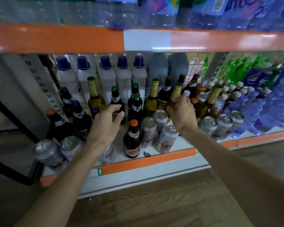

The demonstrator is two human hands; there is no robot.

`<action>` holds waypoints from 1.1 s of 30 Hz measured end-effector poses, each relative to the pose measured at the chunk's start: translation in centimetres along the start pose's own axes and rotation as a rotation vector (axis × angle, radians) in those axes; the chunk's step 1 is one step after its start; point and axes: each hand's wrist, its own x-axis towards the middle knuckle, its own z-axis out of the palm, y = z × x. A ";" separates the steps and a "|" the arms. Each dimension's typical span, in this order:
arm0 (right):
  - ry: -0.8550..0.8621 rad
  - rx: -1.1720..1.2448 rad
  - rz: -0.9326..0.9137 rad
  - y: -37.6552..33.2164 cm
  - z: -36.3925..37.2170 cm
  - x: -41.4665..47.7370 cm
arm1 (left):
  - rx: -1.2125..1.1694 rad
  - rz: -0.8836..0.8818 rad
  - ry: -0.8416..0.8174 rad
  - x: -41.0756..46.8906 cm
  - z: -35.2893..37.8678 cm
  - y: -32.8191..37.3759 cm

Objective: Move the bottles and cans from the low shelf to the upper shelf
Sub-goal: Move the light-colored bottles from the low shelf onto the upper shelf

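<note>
Right grip (181, 112) closed around the neck of a gold-foil amber bottle (175, 94), centre frame on the low shelf (154, 158); bottle's long axis tilts, cap toward upper right. Left grip (107, 122) spread, fingers curled, empty, just before a dark green-capped bottle (116, 99), upright. Silver cans (166, 138) upright below. Upper shelf (56, 38) holds clear plastic bottles.

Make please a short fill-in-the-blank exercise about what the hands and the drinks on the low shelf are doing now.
1. The right hand grips a gold-labelled bottle by its ____.
2. The left hand is ____, reaching toward a green-capped bottle.
3. The dark bottle at the low shelf front has an ____ cap.
4. The cans stand ____.

Missing words: neck; open; orange; upright
</note>
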 end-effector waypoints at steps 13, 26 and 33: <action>-0.122 0.233 0.052 5.3 -1.4 8.7 | -0.126 -0.106 -0.062 13.4 12.0 8.1; -0.145 0.392 -0.025 5.5 1.3 10.5 | -0.206 -0.119 0.107 14.8 13.4 8.1; -0.003 0.473 -0.123 2.9 -5.2 8.7 | -0.401 -0.002 0.332 11.1 7.8 11.7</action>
